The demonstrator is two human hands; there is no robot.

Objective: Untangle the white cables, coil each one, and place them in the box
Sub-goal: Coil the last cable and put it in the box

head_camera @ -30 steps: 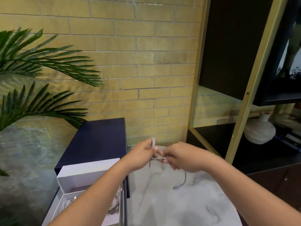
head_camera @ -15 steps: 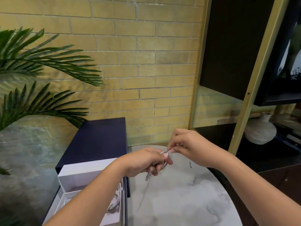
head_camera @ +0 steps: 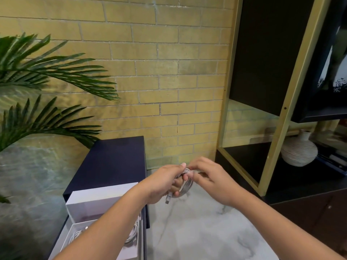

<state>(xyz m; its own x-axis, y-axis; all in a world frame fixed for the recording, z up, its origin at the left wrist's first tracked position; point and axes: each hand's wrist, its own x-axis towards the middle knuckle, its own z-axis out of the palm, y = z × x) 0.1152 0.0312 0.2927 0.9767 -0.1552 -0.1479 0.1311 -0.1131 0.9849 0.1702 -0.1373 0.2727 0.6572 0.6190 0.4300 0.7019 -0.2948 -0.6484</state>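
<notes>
Marble desk (head_camera: 206,231); the white box (head_camera: 101,198) at near left already holds coiled cables (head_camera: 132,234). Above the desk I see the left hand (head_camera: 163,182) gripping the white cable (head_camera: 187,184) as a tight coil, and the right hand (head_camera: 208,177) pinching its top wrap. The loose tail from a second ago is wound in, and only the plug (head_camera: 168,199) dangles. I judge it's nearly box-ready.

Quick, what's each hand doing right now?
Left hand: closed, gripping the coiled white cable.
Right hand: closed, fingers pinching the top of the same coil.
</notes>
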